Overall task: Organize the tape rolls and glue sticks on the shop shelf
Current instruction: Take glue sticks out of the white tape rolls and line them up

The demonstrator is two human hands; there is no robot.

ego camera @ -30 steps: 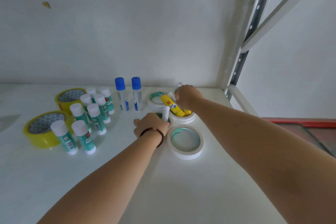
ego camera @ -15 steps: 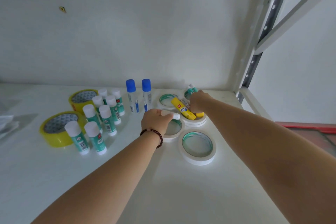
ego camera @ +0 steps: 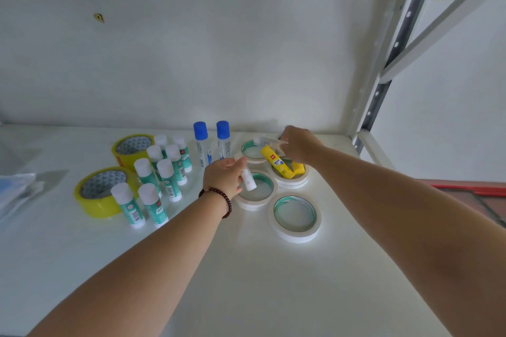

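- White-capped glue stick (ego camera: 247,176) is now up off the shelf (ego camera: 246,282) in the left hand (ego camera: 223,176), fingers wrapped round its middle, whereas a second ago that hand was only reaching down beside the white tape rolls
- Right hand (ego camera: 298,143) has lifted a second glue stick (ego camera: 264,141) clear of the back-right roll; its fingers pinch one end, and the stick sticks out to the left above the back roll (ego camera: 250,150)
- Both picks mean the strays are coming out of the tape rolls, probably on their way to the standing group near the left end of the shelf
- Yellow glue sticks: two, one (ego camera: 276,163) leaning out of the stacked rolls (ego camera: 290,180) and one (ego camera: 298,168) lying inside them, both not yet sorted
- Green-and-white glue sticks (ego camera: 158,180) standing upright left of centre: eight, as far as I can count
- Blue-capped glue bottles (ego camera: 201,145): two, standing side by side near the back edge
- Yellow tape rolls (ego camera: 101,191): two, lying flat towards the left end, one behind the other
- White tape rolls: four spots, front one (ego camera: 295,217) well clear of the hands; the right one looks like a stack of two
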